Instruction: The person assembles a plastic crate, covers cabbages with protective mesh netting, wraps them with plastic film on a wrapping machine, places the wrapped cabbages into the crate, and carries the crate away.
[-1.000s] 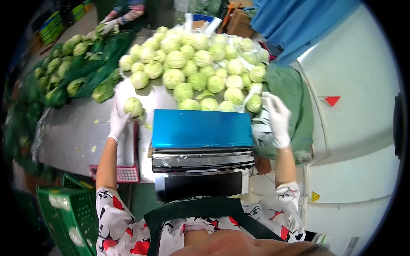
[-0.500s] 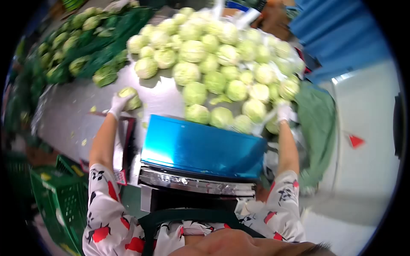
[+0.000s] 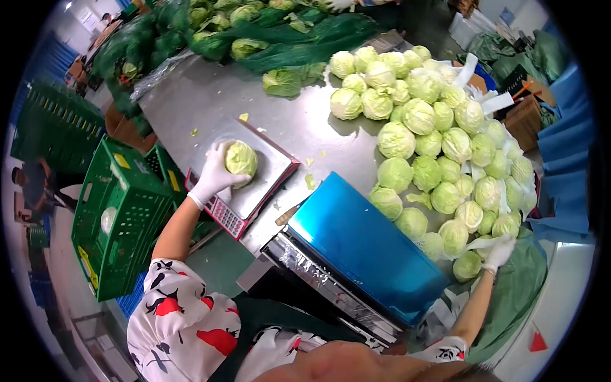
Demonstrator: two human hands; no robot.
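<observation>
My left hand [image 3: 215, 173], in a white glove, is wrapped round a pale green cabbage [image 3: 241, 158] over the metal pan of a red-edged scale [image 3: 267, 167]. The scale's keypad [image 3: 227, 215] faces me. At the right, my gloved right hand [image 3: 500, 252] is at the edge of the cabbage pile [image 3: 443, 144], beside a cabbage [image 3: 468, 266] and white plastic; its fingers are partly blurred and I cannot make out what they hold. Between my arms stands a machine with a shiny blue cover [image 3: 366, 248].
Green crates [image 3: 125, 210] stand at the left, one holding a white round thing. Green netting [image 3: 312, 39] with more cabbages lies across the far side of the metal table [image 3: 184, 95]. Green cloth [image 3: 519, 296] hangs at the right. Other people are partly visible at the far left and top.
The view has turned to the left. My left hand has brought the cabbage over the scale. My right hand has moved from above the green cloth down to the pile's edge.
</observation>
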